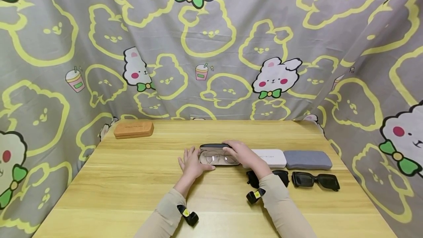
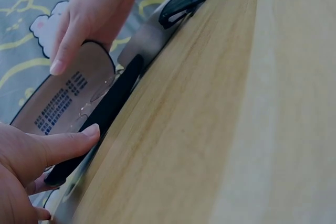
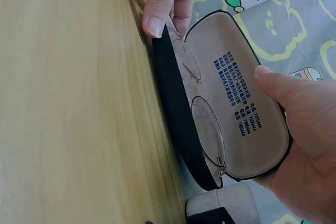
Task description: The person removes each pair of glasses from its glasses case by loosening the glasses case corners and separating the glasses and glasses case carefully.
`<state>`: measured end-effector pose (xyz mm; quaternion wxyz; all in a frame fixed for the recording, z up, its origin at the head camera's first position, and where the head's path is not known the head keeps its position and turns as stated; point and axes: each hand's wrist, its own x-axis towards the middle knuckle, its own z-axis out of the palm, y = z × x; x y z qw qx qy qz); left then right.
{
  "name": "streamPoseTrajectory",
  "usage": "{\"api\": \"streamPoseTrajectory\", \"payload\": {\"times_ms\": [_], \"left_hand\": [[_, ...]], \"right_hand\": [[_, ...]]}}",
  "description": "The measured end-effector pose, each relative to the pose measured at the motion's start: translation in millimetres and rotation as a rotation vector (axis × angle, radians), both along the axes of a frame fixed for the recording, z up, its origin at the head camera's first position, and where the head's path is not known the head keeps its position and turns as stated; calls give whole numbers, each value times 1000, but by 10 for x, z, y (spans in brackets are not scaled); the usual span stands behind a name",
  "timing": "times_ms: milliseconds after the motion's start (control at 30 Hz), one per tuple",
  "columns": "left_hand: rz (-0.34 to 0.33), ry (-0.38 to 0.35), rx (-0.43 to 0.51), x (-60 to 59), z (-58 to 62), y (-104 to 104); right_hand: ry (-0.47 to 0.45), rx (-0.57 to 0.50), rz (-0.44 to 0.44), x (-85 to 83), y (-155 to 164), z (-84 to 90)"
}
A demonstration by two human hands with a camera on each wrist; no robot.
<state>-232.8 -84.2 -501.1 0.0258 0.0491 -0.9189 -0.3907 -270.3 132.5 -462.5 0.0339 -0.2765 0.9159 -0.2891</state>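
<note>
A black glasses case (image 1: 215, 156) lies open at the middle of the wooden table (image 1: 132, 186). Thin round-rimmed glasses (image 3: 206, 124) rest in its base. The lid's beige lining (image 3: 236, 90) carries blue print. My left hand (image 1: 195, 161) pinches the case's left end, thumb (image 3: 157, 11) on the front rim. My right hand (image 1: 235, 151) holds the lid (image 2: 65, 98) from the right, thumb (image 3: 278, 85) on the lining and fingers behind it. The lid stands tilted up from the base.
A white case (image 1: 271, 157) and a grey case (image 1: 307, 160) lie shut to the right of the open one. Black sunglasses (image 1: 315, 180) sit before the grey case; a second dark pair (image 1: 282, 176) is partly hidden by my right forearm. A brown case (image 1: 133, 129) lies far left.
</note>
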Motion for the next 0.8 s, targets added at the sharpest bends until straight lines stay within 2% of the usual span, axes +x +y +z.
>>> {"api": "streamPoseTrajectory", "payload": {"times_ms": [467,800], "left_hand": [[-18,0,3,-2,-8,-6],[-34,-2,-4,8,-5,-13]], "right_hand": [[26,-23,-32,-11,1,-58],[38,-29,-44,16,24,-33]]}}
